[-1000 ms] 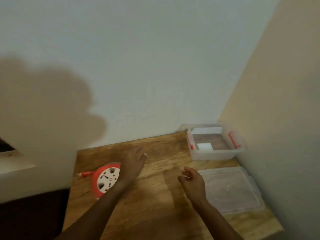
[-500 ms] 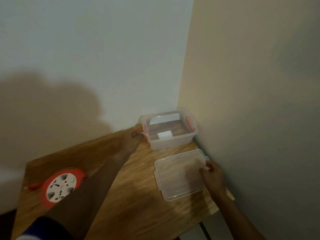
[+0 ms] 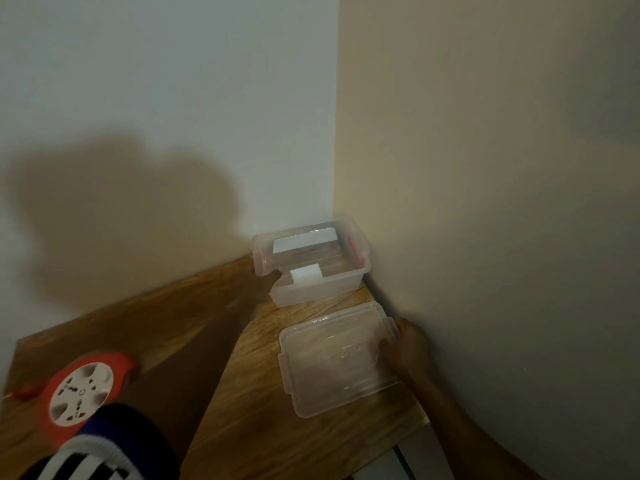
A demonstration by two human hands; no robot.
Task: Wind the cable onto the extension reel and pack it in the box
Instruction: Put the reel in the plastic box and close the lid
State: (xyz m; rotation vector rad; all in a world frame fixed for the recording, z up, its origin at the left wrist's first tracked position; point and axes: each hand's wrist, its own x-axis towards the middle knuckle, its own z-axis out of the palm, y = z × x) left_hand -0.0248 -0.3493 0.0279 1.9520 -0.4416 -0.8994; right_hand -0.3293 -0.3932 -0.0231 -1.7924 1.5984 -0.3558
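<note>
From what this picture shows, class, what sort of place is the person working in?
Probably an indoor room corner at home: a wooden table pushed against two plain painted walls, bearing a clear plastic storage box, its lid and an orange extension reel.

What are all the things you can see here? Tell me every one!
Box: one, clear plastic with red clips, lid off, in the far corner of the table by the walls.
Lid: one, clear plastic, flat on the table in front of the box.
Reel: one, red with a white face, on the table's near left.
Table: one, brown wood.
Walls: two, pale, meeting in a corner.
Left hand: reaches to the box's left end; grip unclear.
Right hand: holds the lid's right edge.
</note>
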